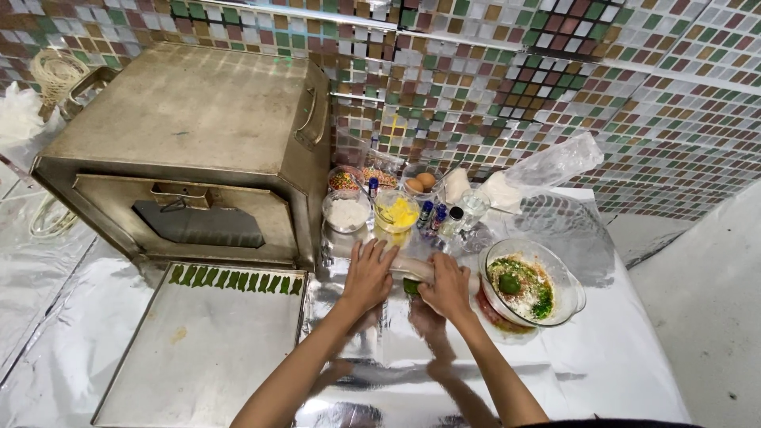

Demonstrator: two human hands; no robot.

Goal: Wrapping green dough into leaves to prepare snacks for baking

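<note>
Metal oven (pixel 190 150) — baking tray (pixel 198 357) below.

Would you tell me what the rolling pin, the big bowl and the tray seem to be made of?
Rolling pin: likely pale wood, matte, under both hands.
Big bowl: clear glass by its see-through wall, possibly plastic.
Tray: dull grey metal, scuffed, matching the oven.
</note>
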